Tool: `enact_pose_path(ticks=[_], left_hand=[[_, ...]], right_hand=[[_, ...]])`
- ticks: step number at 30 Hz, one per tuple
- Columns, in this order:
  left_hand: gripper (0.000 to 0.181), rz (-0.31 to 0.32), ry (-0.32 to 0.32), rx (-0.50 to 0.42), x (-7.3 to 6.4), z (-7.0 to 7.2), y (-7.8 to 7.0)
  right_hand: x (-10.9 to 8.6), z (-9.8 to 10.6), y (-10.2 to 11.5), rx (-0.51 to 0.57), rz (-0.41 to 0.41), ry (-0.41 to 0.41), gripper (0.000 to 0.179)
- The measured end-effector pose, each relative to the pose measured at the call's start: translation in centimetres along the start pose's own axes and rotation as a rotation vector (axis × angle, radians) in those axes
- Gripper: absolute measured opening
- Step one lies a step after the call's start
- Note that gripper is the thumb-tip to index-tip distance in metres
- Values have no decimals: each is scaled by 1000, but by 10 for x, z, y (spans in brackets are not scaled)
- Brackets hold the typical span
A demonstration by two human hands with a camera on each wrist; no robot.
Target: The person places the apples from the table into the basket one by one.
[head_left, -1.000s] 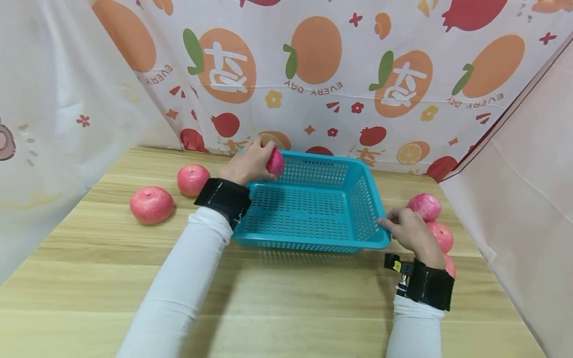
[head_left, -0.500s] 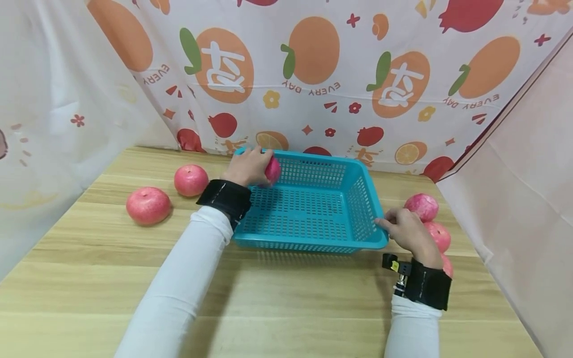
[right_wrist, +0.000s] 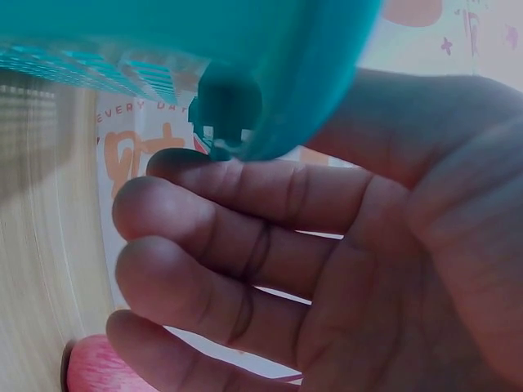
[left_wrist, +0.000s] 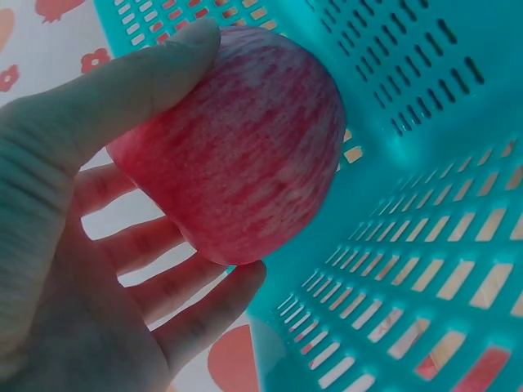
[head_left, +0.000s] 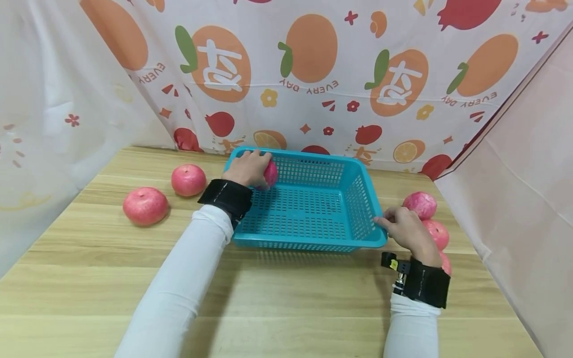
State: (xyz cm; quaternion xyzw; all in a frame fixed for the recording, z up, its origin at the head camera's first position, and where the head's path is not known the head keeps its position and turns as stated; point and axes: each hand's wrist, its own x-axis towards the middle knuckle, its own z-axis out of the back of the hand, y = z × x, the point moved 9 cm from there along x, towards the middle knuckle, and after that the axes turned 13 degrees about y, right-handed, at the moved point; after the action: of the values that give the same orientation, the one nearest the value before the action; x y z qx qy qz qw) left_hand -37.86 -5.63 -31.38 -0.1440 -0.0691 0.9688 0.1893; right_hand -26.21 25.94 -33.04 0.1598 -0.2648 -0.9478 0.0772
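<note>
In the head view a blue-green plastic basket (head_left: 304,243) with slotted walls sits mid-table. My left hand (head_left: 247,170) reaches over its left end and grips a red streaked apple (left_wrist: 253,147) between thumb and fingers. That apple hangs inside the basket, near the left wall, as the left wrist view shows up close. At the basket's near right corner my right hand (head_left: 406,231) pinches the rim, thumb above and fingers (right_wrist: 237,188) underneath. Partly behind the right hand is a pale-streaked apple (head_left: 421,205).
Two pinkish apples, a nearer one (head_left: 145,206) and a farther one (head_left: 188,180), lie left of the basket. Two more, one (head_left: 437,234) and another (head_left: 445,263) mostly covered by the right wrist, line the right side. A fruit-printed cloth (head_left: 309,114) hangs behind the wooden table (head_left: 304,308).
My left hand has lowered slightly into the basket with the apple. The right hand keeps its grip on the rim. The head view has shifted a little.
</note>
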Motion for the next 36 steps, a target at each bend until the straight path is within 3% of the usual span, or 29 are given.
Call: enact_pose_path(ticks=[36], left_hand=[[81, 81, 66, 16, 9, -17, 13]], right_hand=[[1, -2, -2, 27, -7, 4, 27]])
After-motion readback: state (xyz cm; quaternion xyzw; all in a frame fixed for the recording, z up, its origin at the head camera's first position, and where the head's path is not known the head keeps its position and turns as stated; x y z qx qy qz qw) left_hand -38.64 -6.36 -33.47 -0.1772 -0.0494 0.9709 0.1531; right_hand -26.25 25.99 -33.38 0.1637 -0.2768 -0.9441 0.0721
